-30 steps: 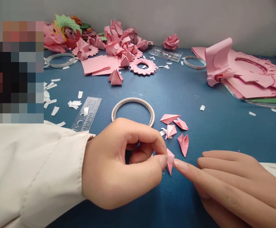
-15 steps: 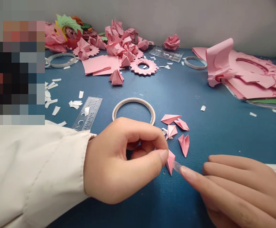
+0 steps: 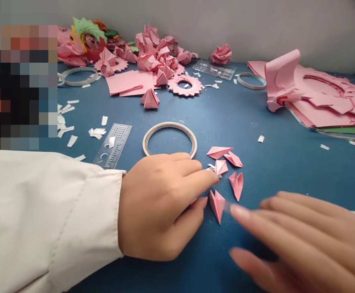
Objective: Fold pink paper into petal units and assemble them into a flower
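Note:
A small folded pink paper piece (image 3: 216, 206) lies on the blue table between my hands. My left hand (image 3: 165, 207) rests just left of it, thumb and index finger apart, holding nothing. Its index fingertip reaches another folded pink piece (image 3: 221, 167); whether it touches is unclear. My right hand (image 3: 305, 236) is open, index finger stretched out, its slightly blurred long nail at the right edge of the nearer piece. More folded pieces lie beyond, one (image 3: 236, 185) pointing toward me. A tape roll (image 3: 169, 125) lies flat behind my left hand, which partly covers it.
A clear ruler (image 3: 116, 140) lies left of the tape roll among white paper scraps (image 3: 97, 133). Crumpled pink paper shapes (image 3: 157, 57) pile along the wall. Large pink paper sheets (image 3: 324, 112) are stacked at the right. A clear plastic case (image 3: 215, 69) sits at the back.
My left thumb and index finger have come off the near pink piece and spread, the index moving up toward the piece behind. My right thumb has come into view, apart from the fingers.

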Motion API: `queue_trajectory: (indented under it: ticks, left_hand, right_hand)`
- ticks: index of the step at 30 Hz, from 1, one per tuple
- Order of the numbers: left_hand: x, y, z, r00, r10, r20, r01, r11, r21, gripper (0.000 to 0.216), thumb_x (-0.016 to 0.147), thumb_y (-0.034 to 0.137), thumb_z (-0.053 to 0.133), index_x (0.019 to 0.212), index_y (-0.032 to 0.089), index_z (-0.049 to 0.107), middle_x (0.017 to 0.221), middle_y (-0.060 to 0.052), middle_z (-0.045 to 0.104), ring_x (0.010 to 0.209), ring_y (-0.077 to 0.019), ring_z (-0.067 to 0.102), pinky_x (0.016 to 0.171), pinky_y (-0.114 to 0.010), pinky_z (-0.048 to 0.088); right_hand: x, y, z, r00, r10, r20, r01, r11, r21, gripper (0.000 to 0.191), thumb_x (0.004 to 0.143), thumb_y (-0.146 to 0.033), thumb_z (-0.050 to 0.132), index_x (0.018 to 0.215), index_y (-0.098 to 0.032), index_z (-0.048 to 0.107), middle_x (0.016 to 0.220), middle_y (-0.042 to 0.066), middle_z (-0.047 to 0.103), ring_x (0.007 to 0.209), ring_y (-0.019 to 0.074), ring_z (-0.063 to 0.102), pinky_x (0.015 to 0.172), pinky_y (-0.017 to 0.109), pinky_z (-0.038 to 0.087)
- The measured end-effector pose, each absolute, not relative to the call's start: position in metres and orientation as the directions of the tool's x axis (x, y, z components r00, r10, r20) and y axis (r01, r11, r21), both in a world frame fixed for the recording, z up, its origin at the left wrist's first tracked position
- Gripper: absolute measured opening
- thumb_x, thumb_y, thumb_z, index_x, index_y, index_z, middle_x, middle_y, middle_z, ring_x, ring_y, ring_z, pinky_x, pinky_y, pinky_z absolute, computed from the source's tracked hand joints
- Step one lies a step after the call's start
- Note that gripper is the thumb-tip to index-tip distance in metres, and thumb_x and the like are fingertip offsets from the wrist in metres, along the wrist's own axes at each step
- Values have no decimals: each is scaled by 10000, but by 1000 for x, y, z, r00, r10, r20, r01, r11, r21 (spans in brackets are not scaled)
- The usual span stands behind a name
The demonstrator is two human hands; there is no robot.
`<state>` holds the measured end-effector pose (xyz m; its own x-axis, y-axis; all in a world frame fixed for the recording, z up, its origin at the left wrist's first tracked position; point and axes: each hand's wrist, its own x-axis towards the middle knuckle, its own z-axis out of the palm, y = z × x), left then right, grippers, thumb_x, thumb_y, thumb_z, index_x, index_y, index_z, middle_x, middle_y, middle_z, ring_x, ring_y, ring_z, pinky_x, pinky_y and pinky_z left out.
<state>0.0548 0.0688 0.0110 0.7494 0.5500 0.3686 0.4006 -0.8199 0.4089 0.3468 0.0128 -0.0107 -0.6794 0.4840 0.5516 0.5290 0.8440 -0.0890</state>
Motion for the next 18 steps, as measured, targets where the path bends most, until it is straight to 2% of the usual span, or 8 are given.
queue_trajectory:
  ticks: [1,3,6,8,11,14,16,18]
  left_hand:
    - [55,70,11,766,532,361,388,-830,400,310,1178,43,546,1167,166,830,969,-27,831,821,-215,697,732,-381,541]
    - [55,71,10,781,513,356,378,-842,385,333,1187,24,534,1083,181,809,924,-14,789,814,-209,680,710,-377,518]
    - [57,69,8,769,514,381,384,-847,367,380,1215,23,525,1092,144,863,930,-14,781,850,-206,671,737,-374,525]
    - [57,68,6,762,515,393,391,-849,356,402,1244,37,526,1100,122,892,938,-16,786,848,-205,654,766,-376,540]
    - [57,66,5,757,517,400,394,-849,352,422,1281,69,540,1060,121,896,897,-4,751,832,-200,633,780,-371,548]
    - [57,65,4,750,522,406,402,-848,345,425,1309,99,556,1048,133,890,874,5,723,831,-201,626,774,-372,539]
    - [57,66,4,749,525,404,411,-846,338,437,1318,108,560,1014,145,872,863,10,706,822,-195,617,754,-375,522]
    - [57,65,3,750,526,401,413,-846,337,456,1326,117,557,976,160,845,849,15,681,810,-191,598,734,-376,505]
  right_hand:
    - [346,20,-9,-717,480,507,493,862,-119,266,1371,-216,592,1574,-124,738,884,6,898,724,217,844,693,386,669]
    - [345,30,-8,-691,536,485,531,832,-163,378,1420,-384,511,1617,-123,700,881,19,878,812,212,900,824,321,729]
    - [347,33,-11,-665,587,461,578,796,-181,368,1397,-353,552,1679,-146,664,949,29,901,1117,246,976,1100,314,740]
    - [348,31,-13,-653,592,472,579,793,-193,358,1366,-271,579,1694,-153,656,1010,34,918,1227,234,963,1185,290,700]
    - [348,30,-14,-666,591,455,566,798,-208,362,1338,-212,592,1687,-158,668,1054,35,927,1229,209,945,1210,258,667]
    - [347,31,-13,-660,594,459,574,794,-201,346,1370,-261,570,1686,-156,664,1052,43,925,1225,212,936,1209,274,669]
    - [346,33,-12,-673,576,464,559,807,-191,353,1384,-301,571,1693,-151,657,1072,46,931,1190,213,932,1172,286,685]
    - [345,34,-12,-678,565,470,546,816,-192,346,1371,-262,592,1692,-149,658,1114,43,940,1116,201,918,1114,285,693]
